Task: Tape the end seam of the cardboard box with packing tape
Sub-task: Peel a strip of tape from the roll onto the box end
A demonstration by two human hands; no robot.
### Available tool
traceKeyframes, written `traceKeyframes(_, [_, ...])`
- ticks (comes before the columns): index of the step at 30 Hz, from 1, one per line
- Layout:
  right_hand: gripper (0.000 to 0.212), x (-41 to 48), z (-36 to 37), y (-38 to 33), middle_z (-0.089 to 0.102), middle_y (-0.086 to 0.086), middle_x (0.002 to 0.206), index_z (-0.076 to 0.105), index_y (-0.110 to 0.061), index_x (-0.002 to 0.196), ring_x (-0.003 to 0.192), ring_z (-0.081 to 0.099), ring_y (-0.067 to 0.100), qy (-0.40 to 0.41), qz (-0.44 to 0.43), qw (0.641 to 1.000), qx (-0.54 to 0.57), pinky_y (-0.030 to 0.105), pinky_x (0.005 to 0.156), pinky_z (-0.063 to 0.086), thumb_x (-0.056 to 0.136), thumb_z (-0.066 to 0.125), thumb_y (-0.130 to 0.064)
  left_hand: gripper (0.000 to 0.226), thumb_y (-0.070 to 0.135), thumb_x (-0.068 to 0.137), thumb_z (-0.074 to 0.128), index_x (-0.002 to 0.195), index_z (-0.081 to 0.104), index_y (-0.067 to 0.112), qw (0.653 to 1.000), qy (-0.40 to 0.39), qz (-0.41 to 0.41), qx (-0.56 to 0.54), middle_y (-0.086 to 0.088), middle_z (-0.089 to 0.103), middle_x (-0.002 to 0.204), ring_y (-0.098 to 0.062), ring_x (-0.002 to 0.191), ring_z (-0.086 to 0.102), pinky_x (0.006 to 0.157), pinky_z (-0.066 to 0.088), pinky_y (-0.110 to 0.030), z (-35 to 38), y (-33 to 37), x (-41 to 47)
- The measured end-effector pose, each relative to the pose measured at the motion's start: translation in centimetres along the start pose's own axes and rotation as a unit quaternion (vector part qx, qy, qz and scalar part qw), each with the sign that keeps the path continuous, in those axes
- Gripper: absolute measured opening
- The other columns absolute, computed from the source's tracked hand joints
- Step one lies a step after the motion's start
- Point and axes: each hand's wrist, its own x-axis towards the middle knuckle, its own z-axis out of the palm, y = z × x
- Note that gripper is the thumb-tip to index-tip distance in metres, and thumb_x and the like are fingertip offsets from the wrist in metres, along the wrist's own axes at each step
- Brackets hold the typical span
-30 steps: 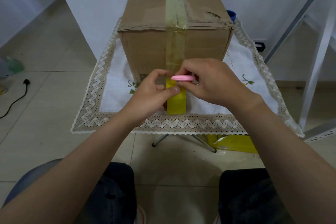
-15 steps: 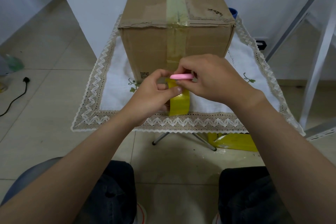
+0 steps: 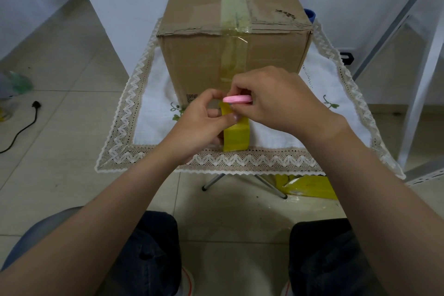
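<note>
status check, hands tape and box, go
Left hand pinching yellow tape. Right hand holding pink cutter at the tape. Strip runs down box end. Nothing in the way.

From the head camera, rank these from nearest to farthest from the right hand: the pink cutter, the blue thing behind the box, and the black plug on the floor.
1. Pink cutter: pinched in the right hand itself.
2. Blue thing: behind the cardboard box, at its far right corner.
3. Black plug: on the floor tiles, far to the left.
</note>
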Motion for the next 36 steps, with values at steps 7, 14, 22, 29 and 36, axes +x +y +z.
traceKeyframes(7, [0.012,0.5,-0.4,-1.0,0.066,-0.008,0.091,0.067,-0.031,0.097,0.09,0.06,0.022,-0.016,0.017,0.999,-0.032,0.033,0.067,0.037,0.092,0.063,-0.04,0.035,0.016,0.095,0.071,0.125,0.055,0.018,1.0,-0.001,0.005,-0.002,-0.019,0.078,0.098,-0.042,0.092,0.074,0.078,0.057,-0.067,0.0,0.1,-0.2])
traceKeyframes(14, [0.004,0.4,-0.9,-0.9,0.061,-0.009,0.083,0.064,-0.036,0.088,0.089,0.06,0.023,-0.031,0.033,0.999,-0.022,0.035,0.069,0.043,0.088,0.066,-0.039,0.038,0.016,0.093,0.074,0.126,0.056,0.017,1.0,0.001,0.002,-0.005,-0.015,0.079,0.097,-0.042,0.094,0.074,0.078,0.055,-0.072,0.1,0.1,-0.1])
traceKeyframes(22, [0.012,-0.1,-1.2,-0.1,0.064,-0.009,0.078,0.066,-0.033,0.086,0.084,0.06,0.023,-0.019,0.042,0.999,-0.012,0.039,0.071,0.052,0.087,0.069,-0.045,0.038,0.015,0.093,0.073,0.127,0.056,0.02,1.0,0.007,-0.001,0.003,-0.009,0.08,0.097,-0.03,0.086,0.076,0.079,0.058,-0.067,0.0,0.0,-0.1])
traceKeyframes(29, [0.011,-0.6,-1.8,0.5,0.066,-0.01,0.08,0.069,-0.032,0.087,0.086,0.062,0.019,-0.015,0.043,0.999,-0.015,0.036,0.069,0.051,0.085,0.071,-0.043,0.034,0.014,0.093,0.073,0.122,0.058,0.021,1.0,-0.002,0.002,0.005,-0.007,0.08,0.094,-0.02,0.075,0.077,0.07,0.064,-0.049,-0.1,0.0,0.2])
traceKeyframes(36, [0.013,-1.5,-1.6,3.1,0.064,-0.009,0.079,0.069,-0.028,0.082,0.081,0.061,0.022,-0.051,0.098,0.993,-0.051,0.033,0.068,0.045,0.089,0.072,-0.038,0.04,0.013,0.092,0.073,0.129,0.057,0.017,1.0,0.012,-0.011,-0.004,-0.011,0.079,0.095,-0.025,0.076,0.077,0.072,0.063,-0.055,-0.2,0.2,0.3])
